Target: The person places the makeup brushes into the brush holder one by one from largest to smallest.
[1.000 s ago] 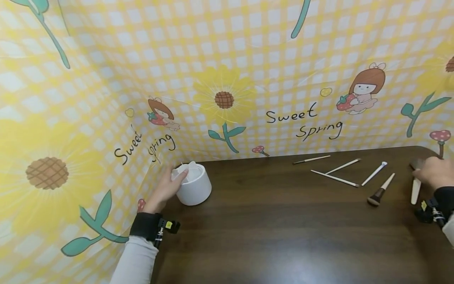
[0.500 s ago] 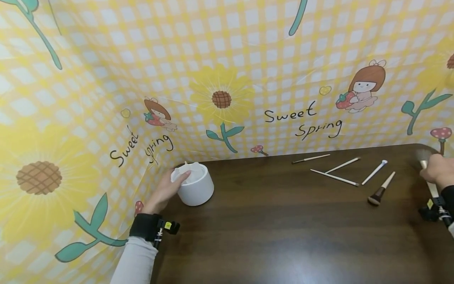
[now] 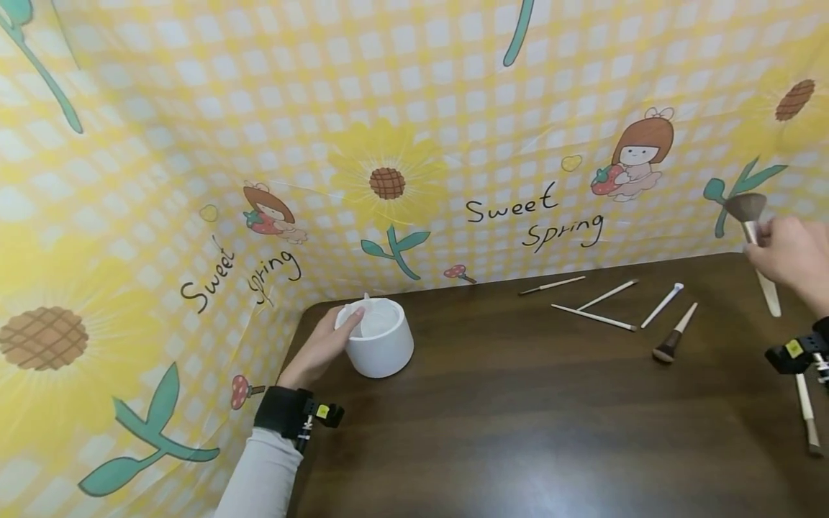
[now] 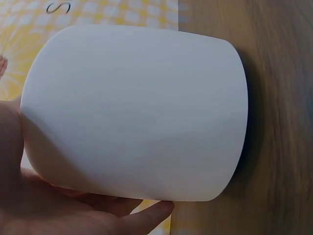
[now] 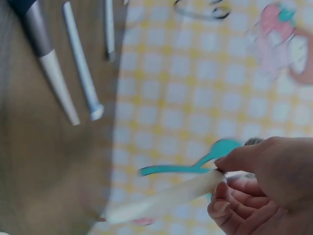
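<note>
My left hand [image 3: 327, 342] grips a white round pot [image 3: 382, 356] at the table's back left, thumb over the rim and fingers along its outer side. In the left wrist view the pot's smooth wall [image 4: 137, 112] fills most of the picture. At the right, my right hand [image 3: 793, 255] holds up a large fluffy makeup brush [image 3: 768, 291], pinching it between thumb and fingers near the ferrule. Its dark bristles point up and its pale handle slants down. The right wrist view shows the pale handle [image 5: 166, 198] jutting from the fingers.
Several brushes lie on the dark wooden table [image 3: 492, 432]: a thick dark-headed brush [image 3: 676, 334], a slim white one [image 3: 662, 306], thin ones [image 3: 592, 317] behind, and another [image 3: 807, 414] at the right edge. A yellow checked cloth [image 3: 414, 93] hangs behind and at the left.
My right hand has lifted the large makeup brush off the table, upward and slightly left. The left hand stays on the pot. The head view has shifted right, showing another brush at the right edge.
</note>
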`<state>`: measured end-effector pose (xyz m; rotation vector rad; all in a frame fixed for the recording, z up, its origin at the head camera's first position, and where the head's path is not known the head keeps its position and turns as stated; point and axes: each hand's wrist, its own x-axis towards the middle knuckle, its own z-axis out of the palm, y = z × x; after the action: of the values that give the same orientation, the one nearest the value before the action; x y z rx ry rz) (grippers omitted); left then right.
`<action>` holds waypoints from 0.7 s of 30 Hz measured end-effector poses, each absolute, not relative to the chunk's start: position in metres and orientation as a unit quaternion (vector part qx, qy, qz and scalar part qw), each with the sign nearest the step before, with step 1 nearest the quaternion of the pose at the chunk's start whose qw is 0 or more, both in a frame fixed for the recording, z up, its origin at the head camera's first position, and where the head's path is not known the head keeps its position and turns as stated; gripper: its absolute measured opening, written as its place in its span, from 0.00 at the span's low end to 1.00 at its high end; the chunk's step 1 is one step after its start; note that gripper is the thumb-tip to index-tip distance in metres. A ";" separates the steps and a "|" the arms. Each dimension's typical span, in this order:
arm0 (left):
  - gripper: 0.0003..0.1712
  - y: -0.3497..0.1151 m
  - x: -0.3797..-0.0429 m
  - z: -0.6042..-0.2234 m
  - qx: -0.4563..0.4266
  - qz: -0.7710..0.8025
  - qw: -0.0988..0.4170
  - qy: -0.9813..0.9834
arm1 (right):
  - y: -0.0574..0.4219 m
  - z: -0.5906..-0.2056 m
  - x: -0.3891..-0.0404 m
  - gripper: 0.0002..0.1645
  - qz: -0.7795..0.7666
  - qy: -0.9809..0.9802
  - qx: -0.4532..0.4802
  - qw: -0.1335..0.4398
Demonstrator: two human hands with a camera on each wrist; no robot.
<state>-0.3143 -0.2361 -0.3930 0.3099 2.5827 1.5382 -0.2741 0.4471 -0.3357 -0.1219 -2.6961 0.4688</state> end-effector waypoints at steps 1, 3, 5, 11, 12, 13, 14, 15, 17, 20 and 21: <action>0.38 -0.233 -0.314 -0.393 0.102 0.512 0.065 0.850 | 0.442 -0.329 -0.272 0.14 0.164 -0.965 -0.051 0.196; 0.42 -0.227 -0.313 -0.394 0.089 0.519 0.071 0.847 | 0.432 -0.318 -0.269 0.17 0.157 -0.964 -0.053 0.209; 0.45 -0.220 -0.313 -0.395 0.082 0.521 0.076 0.846 | 0.421 -0.308 -0.264 0.21 0.158 -0.961 -0.050 0.220; 0.45 -0.197 -0.316 -0.398 0.086 0.515 0.090 0.848 | 0.378 -0.285 -0.250 0.20 0.164 -0.952 -0.008 0.260; 0.45 -0.193 -0.316 -0.398 0.090 0.513 0.091 0.849 | 0.370 -0.281 -0.248 0.20 0.163 -0.950 0.002 0.266; 0.44 -0.188 -0.317 -0.398 0.092 0.512 0.090 0.849 | 0.363 -0.278 -0.246 0.20 0.163 -0.949 0.013 0.271; 0.43 -0.183 -0.316 -0.398 0.097 0.512 0.091 0.848 | 0.355 -0.275 -0.244 0.20 0.162 -0.946 0.023 0.279; 0.42 -0.178 -0.316 -0.399 0.102 0.511 0.090 0.849 | 0.348 -0.273 -0.242 0.19 0.163 -0.943 0.034 0.288; 0.40 -0.165 -0.315 -0.400 0.114 0.509 0.093 0.848 | 0.334 -0.269 -0.238 0.18 0.170 -0.937 0.049 0.301; 0.38 -0.145 -0.311 -0.400 0.138 0.506 0.101 0.845 | 0.315 -0.264 -0.231 0.15 0.181 -0.926 0.070 0.322; 0.38 -0.138 -0.310 -0.400 0.146 0.504 0.105 0.845 | 0.309 -0.263 -0.228 0.14 0.186 -0.923 0.078 0.328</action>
<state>-0.3098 -0.1381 -0.3999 0.4302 2.4907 1.4845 -0.2285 0.3093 -0.2628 0.2036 -2.4161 0.4865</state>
